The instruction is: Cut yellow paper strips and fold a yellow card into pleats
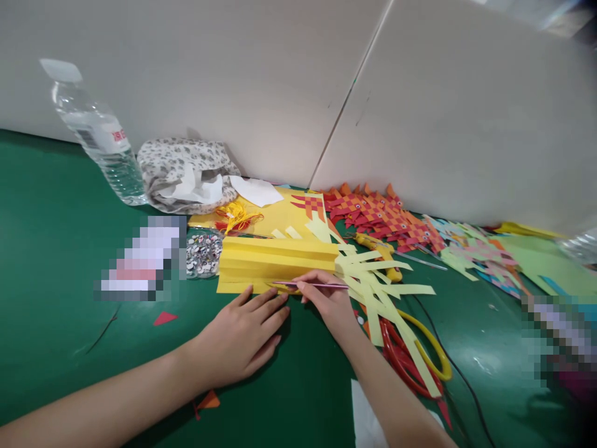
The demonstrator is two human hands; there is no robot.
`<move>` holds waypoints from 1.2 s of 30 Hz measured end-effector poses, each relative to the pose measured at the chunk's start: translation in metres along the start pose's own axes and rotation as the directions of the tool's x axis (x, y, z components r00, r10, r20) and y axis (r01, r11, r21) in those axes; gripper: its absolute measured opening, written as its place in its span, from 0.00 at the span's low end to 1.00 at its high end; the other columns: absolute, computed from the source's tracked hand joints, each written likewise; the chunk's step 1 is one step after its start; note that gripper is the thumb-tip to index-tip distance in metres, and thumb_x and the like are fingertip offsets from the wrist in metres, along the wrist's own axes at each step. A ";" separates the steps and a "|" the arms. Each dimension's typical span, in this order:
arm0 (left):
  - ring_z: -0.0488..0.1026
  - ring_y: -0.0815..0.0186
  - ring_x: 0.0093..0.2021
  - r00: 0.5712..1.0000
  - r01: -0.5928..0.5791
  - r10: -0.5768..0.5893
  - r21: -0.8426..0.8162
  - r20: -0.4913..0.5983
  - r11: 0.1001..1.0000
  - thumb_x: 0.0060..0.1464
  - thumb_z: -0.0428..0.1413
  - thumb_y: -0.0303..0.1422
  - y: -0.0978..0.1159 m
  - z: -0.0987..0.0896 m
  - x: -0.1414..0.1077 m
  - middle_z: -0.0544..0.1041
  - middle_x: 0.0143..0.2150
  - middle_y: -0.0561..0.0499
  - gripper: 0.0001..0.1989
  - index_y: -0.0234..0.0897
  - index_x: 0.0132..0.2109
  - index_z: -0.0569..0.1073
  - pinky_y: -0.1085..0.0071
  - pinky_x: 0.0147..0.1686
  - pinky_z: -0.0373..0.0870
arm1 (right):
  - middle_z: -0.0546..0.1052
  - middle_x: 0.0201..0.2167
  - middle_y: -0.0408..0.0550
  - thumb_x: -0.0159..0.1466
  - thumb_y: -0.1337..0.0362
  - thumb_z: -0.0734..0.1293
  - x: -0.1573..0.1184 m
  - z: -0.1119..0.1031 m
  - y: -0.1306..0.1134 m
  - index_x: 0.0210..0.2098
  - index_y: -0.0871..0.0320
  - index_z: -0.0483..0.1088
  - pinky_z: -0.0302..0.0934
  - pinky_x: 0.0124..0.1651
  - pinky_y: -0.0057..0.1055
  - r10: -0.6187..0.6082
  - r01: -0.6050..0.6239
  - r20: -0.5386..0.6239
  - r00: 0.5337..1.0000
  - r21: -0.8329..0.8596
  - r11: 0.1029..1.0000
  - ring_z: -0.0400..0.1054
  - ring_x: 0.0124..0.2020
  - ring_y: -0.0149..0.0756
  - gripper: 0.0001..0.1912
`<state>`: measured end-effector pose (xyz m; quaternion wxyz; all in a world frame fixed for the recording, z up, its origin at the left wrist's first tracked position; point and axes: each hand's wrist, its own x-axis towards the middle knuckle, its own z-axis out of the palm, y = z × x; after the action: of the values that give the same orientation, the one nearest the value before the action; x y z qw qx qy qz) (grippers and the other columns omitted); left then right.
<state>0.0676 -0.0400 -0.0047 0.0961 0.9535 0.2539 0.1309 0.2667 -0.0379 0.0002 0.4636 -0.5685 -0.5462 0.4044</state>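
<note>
A folded yellow sheet of paper (275, 256) with lengthwise creases lies on the green table. My left hand (252, 333) rests flat at its lower edge, fingers stretched out and their tips on the paper. Pinched in my right hand (325, 305) is a slim purple pencil (326, 285), lying nearly level over the sheet's lower right part with its tip pointing left. Pale yellow paper strips (373, 286) spread out just right of the sheet, close to my right wrist.
Red-handled scissors (396, 358) and a yellow glue gun (385, 252) lie at right among strips and a cable. Woven red-orange paper fish (373, 214) pile by the wall. Googly eyes (203, 254), a blurred phone (144, 258) and a water bottle (100, 137) are at left.
</note>
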 end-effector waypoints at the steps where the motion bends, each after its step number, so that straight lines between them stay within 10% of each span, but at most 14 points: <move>1: 0.61 0.54 0.62 1.000 0.002 -0.002 0.001 0.010 1.000 0.63 0.42 0.35 0.000 0.000 0.000 0.66 0.61 0.45 0.18 0.37 0.58 0.64 0.51 0.58 0.58 | 0.76 0.23 0.44 0.56 0.60 0.68 0.000 0.000 0.000 0.27 0.58 0.73 0.62 0.24 0.27 0.000 0.000 0.001 1.000 0.001 1.000 0.66 0.21 0.30 0.07; 27: 0.61 0.56 0.61 1.000 0.002 -0.002 0.016 -0.012 1.000 0.63 0.43 0.35 0.001 -0.001 0.000 0.67 0.61 0.45 0.18 0.39 0.58 0.63 0.53 0.59 0.58 | 0.74 0.19 0.42 0.50 0.65 0.66 0.001 0.001 -0.005 0.20 0.57 0.70 0.59 0.22 0.27 0.007 0.017 -0.196 0.981 0.122 0.992 0.63 0.17 0.29 0.04; 36: 0.61 0.55 0.62 1.000 0.000 0.000 0.026 -0.005 1.000 0.63 0.43 0.35 0.001 -0.001 0.000 0.67 0.61 0.46 0.18 0.38 0.58 0.63 0.53 0.58 0.58 | 0.74 0.21 0.42 0.52 0.64 0.67 0.001 -0.001 0.000 0.23 0.58 0.71 0.58 0.23 0.26 -0.011 0.020 -0.106 0.994 0.087 0.996 0.63 0.18 0.28 0.05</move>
<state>0.0674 -0.0408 -0.0041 0.0830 0.9543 0.2560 0.1297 0.2681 -0.0370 0.0007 0.5195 -0.5637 -0.5070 0.3941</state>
